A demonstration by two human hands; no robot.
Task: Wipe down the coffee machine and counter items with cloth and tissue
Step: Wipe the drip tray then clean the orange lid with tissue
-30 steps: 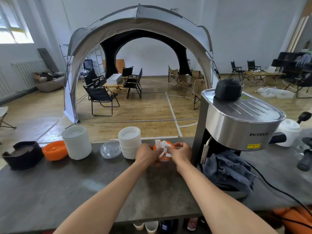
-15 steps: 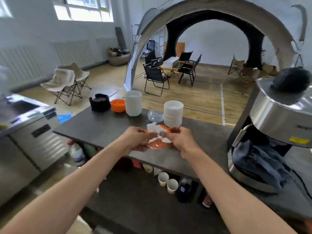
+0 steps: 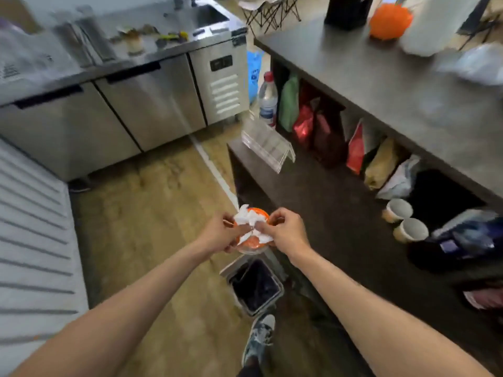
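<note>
A small orange bowl with crumpled white tissue in it is held in the air between both hands. My left hand grips the bowl's left side and pinches the tissue. My right hand grips the right side, fingers on the tissue too. The bowl hangs above a dark-lined bin on the floor. The grey counter runs along the right. The coffee machine is out of view.
Shelves under the counter hold bags, a water bottle and two paper cups. An orange bowl and white cup stack sit on the counter's far end. Steel cabinets stand at the left. My shoe is beside the bin.
My head has turned left and down, away from the coffee machine. Both hands have carried the orange bowl and tissue off the counter to above the floor bin.
</note>
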